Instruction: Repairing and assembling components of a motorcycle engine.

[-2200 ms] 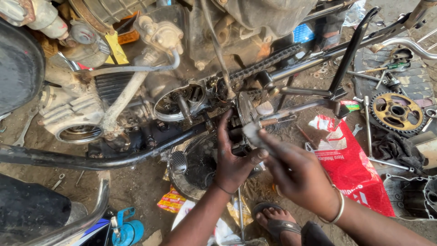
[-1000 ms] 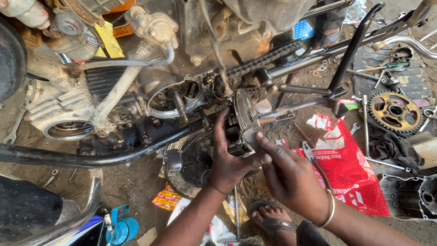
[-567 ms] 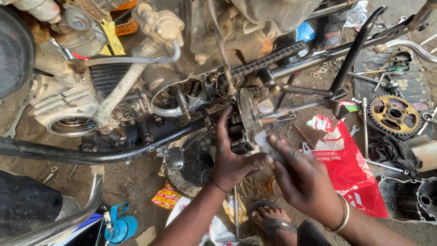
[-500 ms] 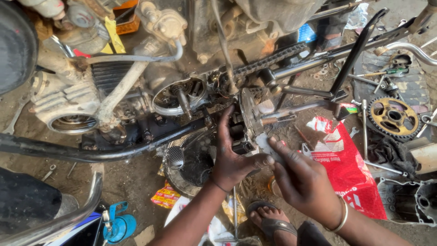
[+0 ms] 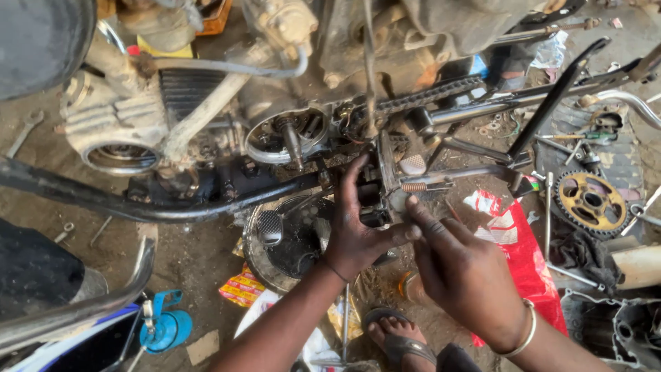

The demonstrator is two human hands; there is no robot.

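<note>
A stripped motorcycle lies on its side on the dirt, its grimy engine (image 5: 172,131) at the left and its drive chain (image 5: 427,93) running right. My left hand (image 5: 358,227) grips a dark part under the frame beside the spring (image 5: 413,186). My right hand (image 5: 461,269) presses its fingertips on the same spot, touching the left thumb. A black exhaust pipe (image 5: 138,203) runs left below the engine. A round dark engine cover (image 5: 286,238) sits on the ground behind my left wrist.
A gold sprocket (image 5: 591,201) and loose tools lie at the right on a black mat. A red plastic bag (image 5: 516,241) lies under my right forearm. My sandalled foot (image 5: 396,337) is at the bottom. A blue oil can (image 5: 165,327) and a spanner (image 5: 24,134) lie left.
Both hands have stayed on the same part near the spring, with the right fingers shifting slightly. The camera has drifted a little.
</note>
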